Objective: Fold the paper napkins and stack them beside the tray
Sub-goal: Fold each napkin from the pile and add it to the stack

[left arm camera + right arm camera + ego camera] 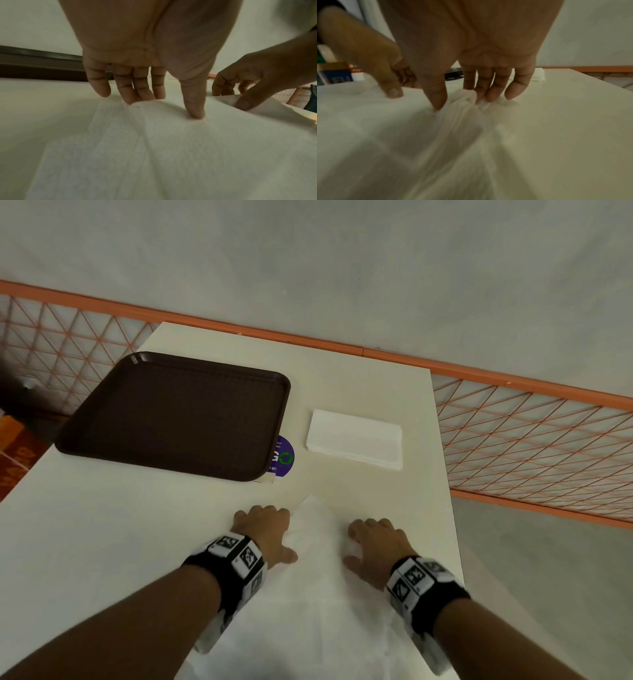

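Open napkin (318, 577) lies flat at the near edge of the table (102, 542), a corner pointing toward the far edge. Folded stack (354, 438) sits toward the far right corner, just beside the tray (171, 412) and apart from it; a purple sticker (282, 457) shows between them, partly under the tray.

Left hand (265, 530): fingers fairly straight and spread, thumb tip pressing down on the sheet, fingertips (132, 98) at its left edge. It pins rather than grips.

Right hand (375, 546): thumb and fingers drawn together on the right edge, paper bunched into ridges between them (right wrist view). A pinch on the napkin.

Handling, as judged:
- Very light, thin, limp. No stiffness; it sags and wrinkles wherever it is not supported.
- Soft, matte, clinging slightly to the table, so it slides poorly and gathers instead.
- Tears easily under a pull between two hands.

Where to take hold: at corners or edges, a light pinch between thumb and fingertip, both hands lifting together so the sheet hangs even. The bunched right edge probably needs smoothing flat first, or the crease will set crooked. Press the fold with flat fingers, not nails.
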`<state>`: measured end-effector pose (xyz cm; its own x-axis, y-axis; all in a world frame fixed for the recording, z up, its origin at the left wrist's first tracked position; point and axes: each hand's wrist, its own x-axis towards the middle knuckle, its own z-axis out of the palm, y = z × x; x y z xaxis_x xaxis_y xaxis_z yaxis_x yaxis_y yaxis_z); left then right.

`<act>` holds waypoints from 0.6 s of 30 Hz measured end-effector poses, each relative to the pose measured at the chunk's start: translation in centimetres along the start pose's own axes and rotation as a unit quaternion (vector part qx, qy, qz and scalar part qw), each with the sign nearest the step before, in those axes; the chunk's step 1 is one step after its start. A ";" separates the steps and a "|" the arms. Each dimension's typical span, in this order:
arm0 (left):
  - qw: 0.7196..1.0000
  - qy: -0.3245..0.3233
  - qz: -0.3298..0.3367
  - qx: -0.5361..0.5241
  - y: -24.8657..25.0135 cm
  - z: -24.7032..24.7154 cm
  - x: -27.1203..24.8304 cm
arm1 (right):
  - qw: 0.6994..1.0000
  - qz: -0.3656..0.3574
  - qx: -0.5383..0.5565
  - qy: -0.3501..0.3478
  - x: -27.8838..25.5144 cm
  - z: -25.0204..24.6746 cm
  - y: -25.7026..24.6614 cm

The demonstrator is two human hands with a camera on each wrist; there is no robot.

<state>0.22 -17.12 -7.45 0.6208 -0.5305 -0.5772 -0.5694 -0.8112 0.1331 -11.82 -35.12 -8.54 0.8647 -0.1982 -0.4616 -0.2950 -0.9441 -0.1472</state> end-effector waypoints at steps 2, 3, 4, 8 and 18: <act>0.999 -0.028 -0.015 0.008 0.4 -0.4 0.6 | 0.999 0.020 0.017 -0.039 0.8 -0.9 0.1; 0.999 -0.041 -0.022 0.014 0.6 -0.5 0.8 | 0.998 0.032 0.020 -0.058 1.2 -1.3 0.1; 0.998 -0.048 -0.026 0.017 0.7 -0.5 1.0 | 0.996 0.041 0.022 -0.075 1.4 -1.5 0.0; 0.998 -0.062 -0.025 0.006 1.3 -0.9 0.7 | 0.993 0.051 0.043 -0.097 1.7 -1.6 0.0; 0.944 -0.066 -0.003 -0.325 -2.7 1.0 -1.5 | 0.940 0.068 0.334 0.009 -2.2 0.8 2.3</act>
<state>0.29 -13.91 -7.77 0.5255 -0.5247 -0.6697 -0.0893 -0.8169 0.5699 -14.71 -36.64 -8.55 0.8049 -0.3159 -0.5023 -0.5884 -0.5347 -0.6066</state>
